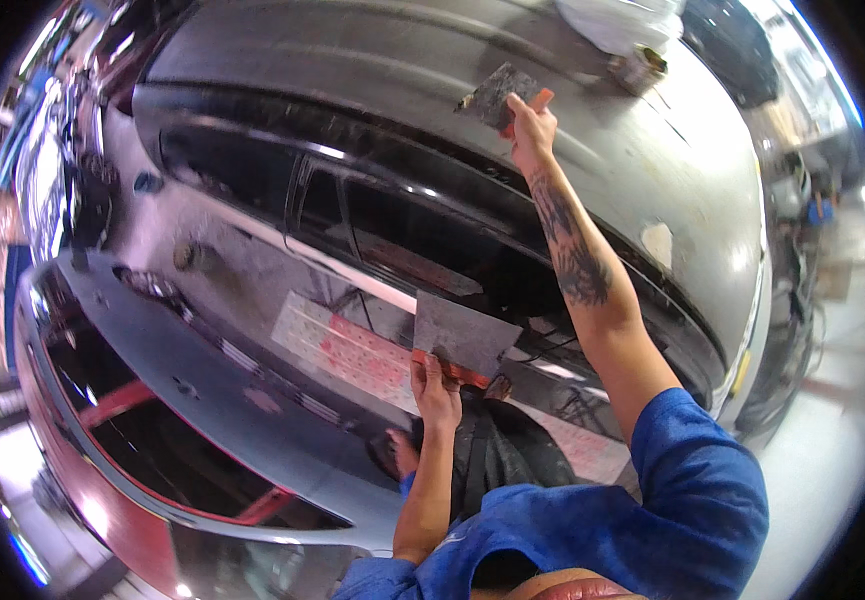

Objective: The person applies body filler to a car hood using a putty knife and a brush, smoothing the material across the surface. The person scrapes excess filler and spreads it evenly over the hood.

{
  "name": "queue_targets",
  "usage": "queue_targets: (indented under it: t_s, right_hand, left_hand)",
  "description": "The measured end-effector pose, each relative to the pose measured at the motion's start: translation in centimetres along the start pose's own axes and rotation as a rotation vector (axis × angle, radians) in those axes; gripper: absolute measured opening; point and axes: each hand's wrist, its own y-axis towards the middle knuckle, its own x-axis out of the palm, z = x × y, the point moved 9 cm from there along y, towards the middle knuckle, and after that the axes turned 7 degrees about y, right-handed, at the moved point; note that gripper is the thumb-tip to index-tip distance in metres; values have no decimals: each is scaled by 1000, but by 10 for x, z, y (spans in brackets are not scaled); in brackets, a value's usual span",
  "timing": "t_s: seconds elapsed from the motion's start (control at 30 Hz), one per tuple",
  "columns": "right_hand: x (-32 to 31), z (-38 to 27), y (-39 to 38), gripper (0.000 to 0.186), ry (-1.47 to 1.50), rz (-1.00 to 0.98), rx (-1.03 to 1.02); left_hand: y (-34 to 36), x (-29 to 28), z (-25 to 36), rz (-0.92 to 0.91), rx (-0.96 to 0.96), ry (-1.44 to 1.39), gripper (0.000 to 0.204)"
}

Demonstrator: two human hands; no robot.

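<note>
My right hand reaches up and grips a small metal putty knife with an orange handle, its blade flat against the grey sanded roof of a car. My left hand is held lower, close to my body, and grips a wider flat metal scraper plate with an orange edge. That plate is held level in front of the car's dark side window. Both sleeves are blue.
A small open tin can and a white bag rest on the roof beyond the putty knife. A pale filler patch shows on the roof edge. A loose grey and red car panel lies at lower left.
</note>
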Motion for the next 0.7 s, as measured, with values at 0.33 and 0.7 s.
queue_targets:
  t_s: [0.33, 0.7]
  right_hand:
    - [-365, -118, -86, 22, 362, 609, 55]
    - [-498, -79, -172, 20, 635, 851, 37]
  left_hand:
    - [52, 79, 21, -82, -10, 446, 27]
    - [105, 183, -64, -205, -113, 537, 26]
